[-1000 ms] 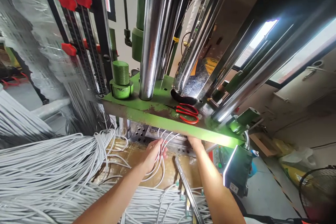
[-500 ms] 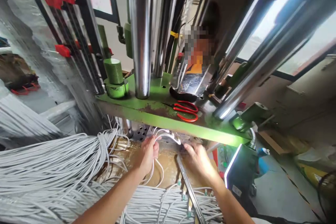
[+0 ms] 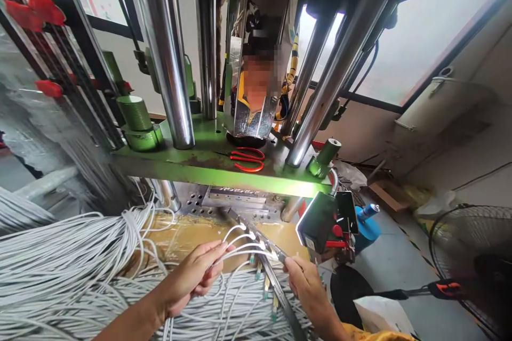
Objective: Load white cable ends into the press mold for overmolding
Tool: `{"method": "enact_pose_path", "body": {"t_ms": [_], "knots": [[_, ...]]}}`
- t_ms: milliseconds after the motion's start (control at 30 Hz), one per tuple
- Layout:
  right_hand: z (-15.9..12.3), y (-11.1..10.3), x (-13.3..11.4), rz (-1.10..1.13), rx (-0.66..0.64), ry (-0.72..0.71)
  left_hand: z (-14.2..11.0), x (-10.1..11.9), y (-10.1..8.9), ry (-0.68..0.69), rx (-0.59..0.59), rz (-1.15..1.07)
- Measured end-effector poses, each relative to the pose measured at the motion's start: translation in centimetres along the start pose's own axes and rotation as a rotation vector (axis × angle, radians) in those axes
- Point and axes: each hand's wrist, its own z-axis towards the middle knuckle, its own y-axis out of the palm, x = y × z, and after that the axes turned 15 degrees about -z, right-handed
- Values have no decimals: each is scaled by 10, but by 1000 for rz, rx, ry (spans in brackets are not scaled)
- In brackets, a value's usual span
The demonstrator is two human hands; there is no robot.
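Several white cables (image 3: 242, 249) run from the closed fingers of my left hand (image 3: 200, 272) to a narrow metal bar. My right hand (image 3: 306, 282) pinches the near end of this metal bar (image 3: 260, 237), where the cable ends sit in a row. Its far end points toward the press and is blurred. A second metal strip (image 3: 280, 293) lies below, beside my right hand, on the cables. Cable ends with green and gold connectors (image 3: 266, 287) lie next to that strip.
A green press plate (image 3: 192, 170) with steel columns carries red-handled scissors (image 3: 248, 159); a metal mould (image 3: 238, 197) lies beneath. Grey-white cables (image 3: 60, 256) pile up left and in front. At right are a lamp box (image 3: 318, 221) and a fan (image 3: 472, 256). A person is behind the press.
Both hands have come back from the mould toward me, bringing the metal bar and cables out. The view has swung to the right.
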Motion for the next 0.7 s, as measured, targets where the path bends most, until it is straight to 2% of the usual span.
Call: {"method": "enact_pose_path", "body": {"t_ms": [233, 367, 467, 567, 633, 700], "knots": [[-10, 1, 0, 96, -42, 45, -9, -2, -3, 19, -20, 108], [-16, 0, 2, 21, -27, 34, -9, -3, -4, 4, -18, 135], [-26, -1, 2, -239, 129, -56, -14, -26, -1, 67, -42, 233], [-38, -1, 7, -502, 313, -136, -30, -58, -7, 179, -147, 421], [-46, -3, 15, -591, 373, -121, -45, -61, -20, 198, -95, 409], [-51, -8, 27, -624, 370, -80, -57, -38, -43, 223, 94, 191]]}}
